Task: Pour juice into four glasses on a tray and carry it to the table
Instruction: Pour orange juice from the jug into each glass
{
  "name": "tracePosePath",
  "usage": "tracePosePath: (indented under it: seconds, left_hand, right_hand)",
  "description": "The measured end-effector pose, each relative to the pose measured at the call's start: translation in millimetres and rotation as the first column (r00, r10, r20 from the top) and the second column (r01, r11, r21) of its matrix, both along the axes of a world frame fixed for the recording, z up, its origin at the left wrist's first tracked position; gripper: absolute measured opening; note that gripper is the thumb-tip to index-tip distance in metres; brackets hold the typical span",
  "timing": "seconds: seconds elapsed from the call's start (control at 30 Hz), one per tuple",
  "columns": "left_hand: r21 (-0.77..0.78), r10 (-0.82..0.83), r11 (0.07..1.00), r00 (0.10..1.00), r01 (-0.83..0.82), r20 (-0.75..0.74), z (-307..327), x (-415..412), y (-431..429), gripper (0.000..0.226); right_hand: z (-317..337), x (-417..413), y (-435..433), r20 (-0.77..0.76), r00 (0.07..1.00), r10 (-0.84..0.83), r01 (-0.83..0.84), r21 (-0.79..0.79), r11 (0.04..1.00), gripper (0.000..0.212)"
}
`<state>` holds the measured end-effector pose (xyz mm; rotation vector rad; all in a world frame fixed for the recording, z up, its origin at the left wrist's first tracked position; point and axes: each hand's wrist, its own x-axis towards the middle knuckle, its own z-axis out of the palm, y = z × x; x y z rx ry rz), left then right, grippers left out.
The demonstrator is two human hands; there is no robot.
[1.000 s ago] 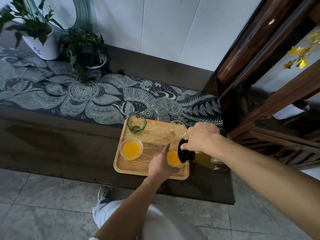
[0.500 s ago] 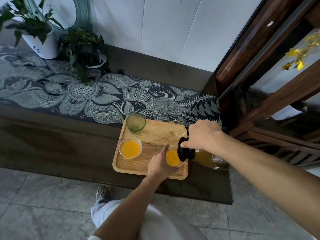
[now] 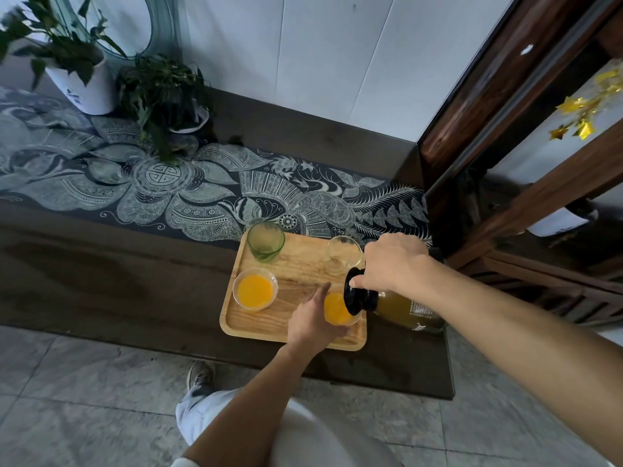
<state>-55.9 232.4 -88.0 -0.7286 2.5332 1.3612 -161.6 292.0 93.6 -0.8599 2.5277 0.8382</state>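
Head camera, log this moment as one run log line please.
step: pouring juice | right hand: tilting bottle | left hand: steadying near-right glass | tray: two glasses filled, two empty

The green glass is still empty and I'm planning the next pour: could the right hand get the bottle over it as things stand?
Probably yes. The green glass stands open at the tray's far left corner with nothing above it, and the right hand, holding the bottle, would only cross bare tray.

white wall [image 3: 303,62] | grey tile floor [image 3: 84,399] | dark wooden cabinet [image 3: 539,163] | dim daylight
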Motion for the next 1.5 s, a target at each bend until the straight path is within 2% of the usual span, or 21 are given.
tracePosePath:
  seconds: [0.27,0.5,0.7,1.27,1.4,1.5]
  left_hand:
    - [-0.002,0.002,1.000,1.000,-0.001,0.003,-0.6,-0.4,-0.5,0.107]
    - [-0.004,0.003,1.000,1.000,-0.004,-0.009,-0.2,1.1,-0.2,0.107]
    - [0.001,0.008,1.000,1.000,-0.008,-0.024,-0.6,1.9,0.3,0.107]
    - [0.000,-0.011,1.000,1.000,0.011,-0.012,-1.3,1.9,-0.9,0.109]
    - [0.012,-0.005,1.000,1.000,0.005,-0.006,-1.5,1.0,-0.3,0.111]
    - [0.013,-0.013,1.000,1.000,0.013,-0.001,-1.8,-0.2,0.0,0.112]
  right_hand:
    - [1.1,-2.8,-1.7,-0.004,0.999,-0.037,0.037,-0.004,0.999,0.063]
    - [2.2,1.9,-4.6,-0.015,1.000,-0.006,0.006,0.006,1.000,0.055]
    - [-1.0,1.7,-6.2,-0.030,1.000,0.002,-0.002,0.008,1.000,0.061]
    - [-13.5,0.6,-3.5,-0.051,0.998,0.040,-0.042,-0.021,0.999,0.062]
    - [-16.1,-4.1,1.8,-0.006,1.000,-0.028,0.027,-0.082,0.996,0.060]
    - [-20.7,-14.0,18.5,0.010,0.994,-0.113,0.113,-0.161,0.980,0.073]
